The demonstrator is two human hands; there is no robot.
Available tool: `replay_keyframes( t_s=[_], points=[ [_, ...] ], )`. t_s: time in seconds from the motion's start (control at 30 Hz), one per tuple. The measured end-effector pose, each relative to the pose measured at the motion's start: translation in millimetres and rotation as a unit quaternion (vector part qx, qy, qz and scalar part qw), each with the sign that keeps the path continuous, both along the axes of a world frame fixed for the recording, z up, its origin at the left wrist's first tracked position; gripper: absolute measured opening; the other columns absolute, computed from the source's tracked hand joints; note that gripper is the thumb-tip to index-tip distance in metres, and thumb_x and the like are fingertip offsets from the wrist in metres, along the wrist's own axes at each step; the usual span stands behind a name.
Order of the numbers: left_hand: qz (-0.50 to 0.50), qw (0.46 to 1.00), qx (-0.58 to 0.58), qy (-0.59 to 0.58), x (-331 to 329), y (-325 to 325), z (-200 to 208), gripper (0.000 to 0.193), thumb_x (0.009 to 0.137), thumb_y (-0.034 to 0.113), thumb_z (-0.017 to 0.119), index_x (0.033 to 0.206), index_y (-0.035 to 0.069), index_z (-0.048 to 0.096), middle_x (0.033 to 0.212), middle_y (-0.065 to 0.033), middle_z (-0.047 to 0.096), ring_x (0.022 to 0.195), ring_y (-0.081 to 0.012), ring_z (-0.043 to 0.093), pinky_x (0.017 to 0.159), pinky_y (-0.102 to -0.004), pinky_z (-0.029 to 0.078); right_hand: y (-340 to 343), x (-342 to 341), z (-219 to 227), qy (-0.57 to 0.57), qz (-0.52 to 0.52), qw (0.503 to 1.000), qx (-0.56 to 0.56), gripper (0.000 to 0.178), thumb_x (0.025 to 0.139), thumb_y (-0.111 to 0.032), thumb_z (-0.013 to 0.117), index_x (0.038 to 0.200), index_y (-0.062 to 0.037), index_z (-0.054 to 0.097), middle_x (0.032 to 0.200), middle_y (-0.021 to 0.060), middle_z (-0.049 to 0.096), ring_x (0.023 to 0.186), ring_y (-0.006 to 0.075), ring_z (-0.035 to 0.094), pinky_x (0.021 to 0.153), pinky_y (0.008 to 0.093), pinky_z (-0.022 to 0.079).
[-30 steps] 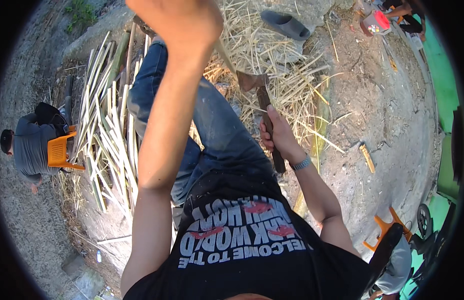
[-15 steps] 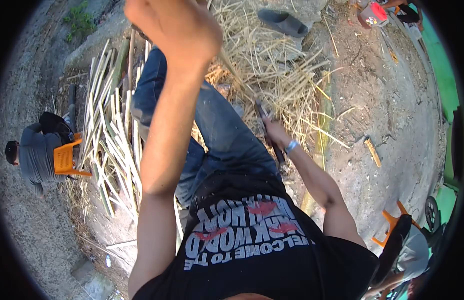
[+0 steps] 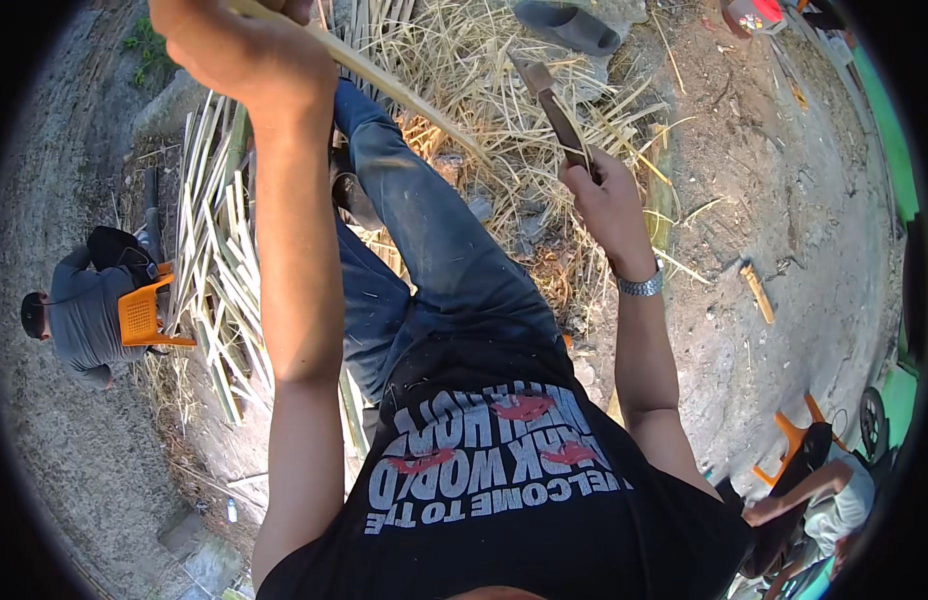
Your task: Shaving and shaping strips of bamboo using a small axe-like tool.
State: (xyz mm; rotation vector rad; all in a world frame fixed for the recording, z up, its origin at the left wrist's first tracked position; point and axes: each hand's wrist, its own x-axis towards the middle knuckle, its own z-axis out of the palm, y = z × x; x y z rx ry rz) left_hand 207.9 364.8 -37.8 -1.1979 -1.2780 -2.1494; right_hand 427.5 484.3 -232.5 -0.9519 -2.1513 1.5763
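My left hand [image 3: 249,62] is raised high at the upper left, its fingers partly cut off by the top edge. It is closed round a pale bamboo strip [image 3: 404,97], which slants down to the right over my jeans and the shavings. On the right, my right hand [image 3: 614,205] grips a dark knife [image 3: 559,115], its blade pointing up and away to the left. Blade and strip are apart. Beneath them lies a heap of thin bamboo shavings [image 3: 469,60].
A pile of split bamboo strips [image 3: 216,240] lies at the left. Beyond it a person [image 3: 89,300] sits on an orange chair [image 3: 144,312]. A dark slipper [image 3: 569,27] lies at the far side. A bamboo pole [image 3: 661,195] lies right of the shavings. Another person [image 3: 839,510] is at the lower right.
My right hand has swung the knife up and away from me. My left hand has moved left with the bamboo strip, which now shows more of its length.
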Motion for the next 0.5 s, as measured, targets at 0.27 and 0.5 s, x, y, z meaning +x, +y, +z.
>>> replay_keyframes(
  t_s=[0.27, 0.5],
  points=[
    [-0.066, 0.996, -0.051, 0.008, -7.9, -24.1, 1.7, 0.051, 0.099, 0.056, 0.056, 0.074, 0.016, 0.038, 0.061, 0.0048, 0.028, 0.048, -0.0068, 0.024, 0.047, -0.0256, 0.025, -42.6, -10.6, 38.2, 0.373, -0.029, 0.895, -0.243, 0.063, 0.107, -0.059, 0.032, 0.09, -0.0033, 0.054, 0.068, 0.0012, 0.049, 0.054, 0.0085, 0.045, 0.05, 0.0221, 0.035],
    [-0.037, 0.995, -0.092, -0.011, 2.3, -18.2, -6.4, 0.041, 0.102, 0.036, 0.058, 0.071, 0.019, 0.037, 0.057, 0.006, 0.027, 0.046, -0.0056, 0.024, 0.045, -0.0249, 0.023, -42.0, -44.6, -109.3, -0.123, -0.013, 0.93, -0.345, 0.073, 0.106, -0.061, 0.035, 0.068, -0.0021, 0.055, 0.054, 0.0046, 0.048, 0.049, 0.017, 0.05, 0.05, 0.0348, 0.036]
  ],
)
